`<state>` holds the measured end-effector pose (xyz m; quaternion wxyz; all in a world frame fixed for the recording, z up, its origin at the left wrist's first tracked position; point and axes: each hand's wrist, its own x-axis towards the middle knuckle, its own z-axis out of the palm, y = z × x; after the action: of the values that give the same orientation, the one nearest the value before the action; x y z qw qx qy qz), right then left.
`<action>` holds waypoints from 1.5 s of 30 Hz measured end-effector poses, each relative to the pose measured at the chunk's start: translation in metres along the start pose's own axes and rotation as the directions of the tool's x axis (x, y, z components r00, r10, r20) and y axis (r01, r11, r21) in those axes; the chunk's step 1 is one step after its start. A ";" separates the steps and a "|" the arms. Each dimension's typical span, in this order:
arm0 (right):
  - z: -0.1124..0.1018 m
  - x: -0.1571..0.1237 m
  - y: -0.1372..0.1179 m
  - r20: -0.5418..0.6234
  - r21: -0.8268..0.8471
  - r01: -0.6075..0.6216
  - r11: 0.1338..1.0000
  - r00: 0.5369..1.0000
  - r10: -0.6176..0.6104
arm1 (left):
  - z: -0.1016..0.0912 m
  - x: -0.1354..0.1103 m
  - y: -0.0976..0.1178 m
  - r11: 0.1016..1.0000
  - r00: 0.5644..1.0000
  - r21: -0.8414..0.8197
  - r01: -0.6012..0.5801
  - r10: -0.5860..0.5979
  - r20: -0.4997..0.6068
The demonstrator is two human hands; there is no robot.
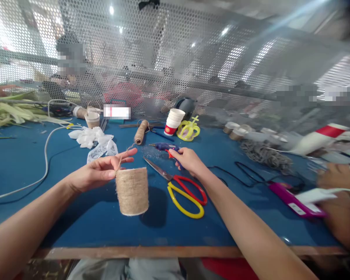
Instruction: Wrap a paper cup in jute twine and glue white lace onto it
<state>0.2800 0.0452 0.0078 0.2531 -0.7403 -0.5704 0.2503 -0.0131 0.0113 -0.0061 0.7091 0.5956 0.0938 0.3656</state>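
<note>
My left hand [100, 173] grips the rim of a cup wrapped in jute twine [132, 191] and holds it above the blue table [23, 163]. A strand of twine runs from the cup to a twine spool [141, 132] farther back. My right hand [187, 159] is closed on the handle of a blue glue gun [165, 147] that lies on the table. Scissors with red and yellow handles [184, 190] lie open between my arms.
A stack of paper cups [173, 121], a yellow crown-shaped object [188, 130], white lace [97, 142], a white cable [46, 155] and green leaves [14, 112] lie on the table. Another person's hands [336, 194] work at the right near a purple tool [291, 199]. A perforated screen [192, 58] backs the table.
</note>
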 end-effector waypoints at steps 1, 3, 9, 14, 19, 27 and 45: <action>0.001 0.004 0.001 0.004 -0.049 -0.010 0.999 1.000 0.010 | 0.000 0.000 0.001 1.000 1.000 0.004 -0.004 0.004 0.014; 0.003 0.011 0.004 0.001 -0.140 -0.014 0.990 1.000 0.014 | -0.001 0.000 0.002 1.000 0.999 0.012 -0.013 0.013 0.045; 0.006 0.011 0.002 -0.089 -0.294 0.066 0.953 0.991 -0.096 | -0.007 -0.001 0.003 0.999 0.997 0.038 -0.005 0.003 0.072; -0.001 -0.026 -0.041 0.001 -0.216 0.431 0.876 0.898 -0.441 | -0.004 -0.001 0.005 0.990 0.991 0.113 0.082 -0.093 0.096; 0.016 -0.055 -0.084 0.248 0.199 0.833 0.517 0.467 -0.848 | 0.000 0.000 0.003 0.974 0.978 0.154 0.166 -0.182 0.099; 0.019 -0.057 -0.092 0.399 0.007 0.867 0.499 0.455 -0.796 | 0.001 0.000 0.011 0.947 0.958 0.179 0.267 -0.281 0.060; 0.004 -0.098 -0.061 0.213 0.010 0.758 0.652 0.636 -0.742 | 0.000 0.001 0.013 0.968 0.974 0.108 0.225 -0.223 -0.024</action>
<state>0.2121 -0.0363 0.0532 0.2461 -0.4173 -0.8577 0.1720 -0.0181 0.0121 0.0057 0.7114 0.6172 0.1847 0.2810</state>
